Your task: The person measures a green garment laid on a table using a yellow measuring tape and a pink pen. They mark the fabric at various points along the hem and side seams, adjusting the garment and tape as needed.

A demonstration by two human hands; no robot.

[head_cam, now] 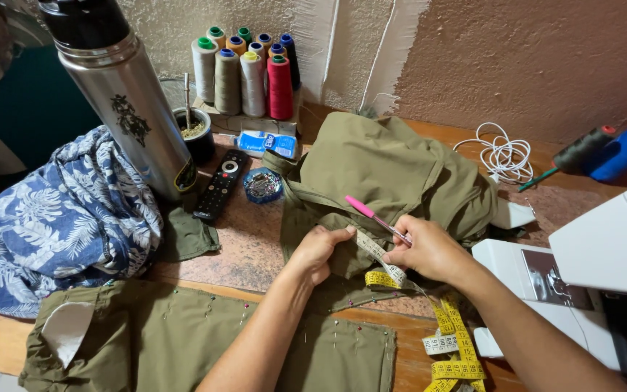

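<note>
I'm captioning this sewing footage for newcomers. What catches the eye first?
At centre, the left hand and right hand stretch a yellow measuring tape over olive-green fabric, the right also holding a pink pen. Behind, thread cones line the wall; a steel flask towers left.

I see my hands, left (318, 250) and right (429, 250), hemmed in closely. At twelve o'clock the bunched olive garment (393, 170) blocks the way. At three o'clock the white sewing machine (582, 283) walls off that side. At six o'clock the pinned olive fabric panel (205, 341) and the coiled yellow tape measure (453, 341) cover the counter (252, 243). The one bare strip of counter lies at nine to ten o'clock, bounded by the black remote (220, 185), the steel flask (128, 101) and the blue floral cloth (67, 218).
</note>
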